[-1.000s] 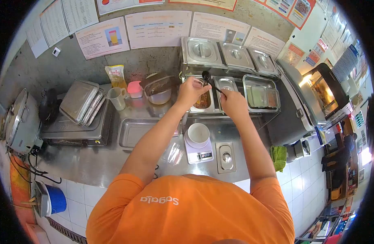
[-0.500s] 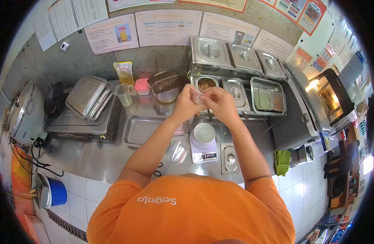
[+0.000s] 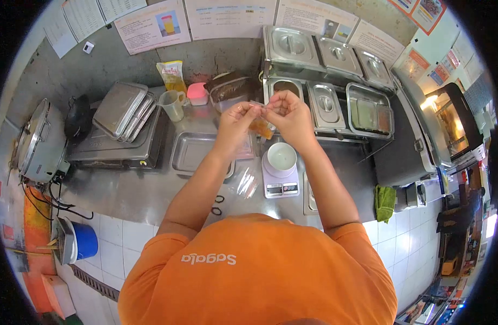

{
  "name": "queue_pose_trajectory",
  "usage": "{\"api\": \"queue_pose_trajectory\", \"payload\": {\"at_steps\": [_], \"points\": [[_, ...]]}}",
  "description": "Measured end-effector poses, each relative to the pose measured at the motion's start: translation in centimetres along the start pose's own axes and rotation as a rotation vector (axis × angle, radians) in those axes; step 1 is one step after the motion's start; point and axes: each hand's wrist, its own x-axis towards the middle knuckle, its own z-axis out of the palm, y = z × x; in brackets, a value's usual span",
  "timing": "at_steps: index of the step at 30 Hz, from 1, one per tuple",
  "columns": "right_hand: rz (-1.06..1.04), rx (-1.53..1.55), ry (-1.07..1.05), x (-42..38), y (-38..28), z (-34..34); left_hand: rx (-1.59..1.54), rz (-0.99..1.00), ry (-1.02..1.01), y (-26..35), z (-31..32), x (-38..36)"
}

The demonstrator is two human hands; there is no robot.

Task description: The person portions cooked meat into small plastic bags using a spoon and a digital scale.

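Observation:
A small clear plastic bag (image 3: 262, 129) with orange-brown contents hangs between my hands, above the far part of the counter. My left hand (image 3: 237, 122) pinches its top from the left. My right hand (image 3: 288, 120) pinches the top from the right, fingertips close to the left ones. Below them a white bowl (image 3: 282, 157) stands on a white kitchen scale (image 3: 281, 187). Left of the scale lie clear plastic bags (image 3: 247, 183). Part of the bag is hidden by my fingers.
A steel tray (image 3: 192, 157) lies left of my left forearm. Lidded steel pans (image 3: 326, 104) stand at the back right, beside a larger steel container (image 3: 353, 130). Stacked trays (image 3: 119, 111) rest on a stove at left. Scissors handles (image 3: 217, 206) lie near the front edge.
My hands have come together at the bag's top, and its orange-brown filling now hangs below my fingers. The camera view has shifted, so the counter appears higher.

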Motion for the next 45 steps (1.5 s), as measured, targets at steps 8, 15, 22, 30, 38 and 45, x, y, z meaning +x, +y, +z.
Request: {"api": "queue_pose_trajectory", "payload": {"at_steps": [8,15,22,30,38,45], "points": [[0.162,-0.122,-0.085,-6.9,7.3,0.9,0.241,-0.041,0.337,-3.4,-11.3,-0.8],[0.23,-0.466,-0.333,-11.3,17.5,3.0,0.316,-0.303,0.401,-13.4,-19.8,1.1],[0.29,-0.77,-0.603,-12.3,21.8,5.7,0.976,-0.105,0.467,-16.7,-22.0,2.6],[0.314,-0.744,-0.456,-11.4,21.9,4.3,0.977,0.081,0.616,-15.2,-21.5,-2.8],[0.244,-0.67,-0.496,-9.9,13.5,3.2,1.174,-0.028,-0.43,-7.5,-8.6,-9.4],[0.266,-0.357,-0.33,-9.3,11.4,0.9,0.699,-0.192,-0.237,-7.6,-8.2,-8.0]]}}
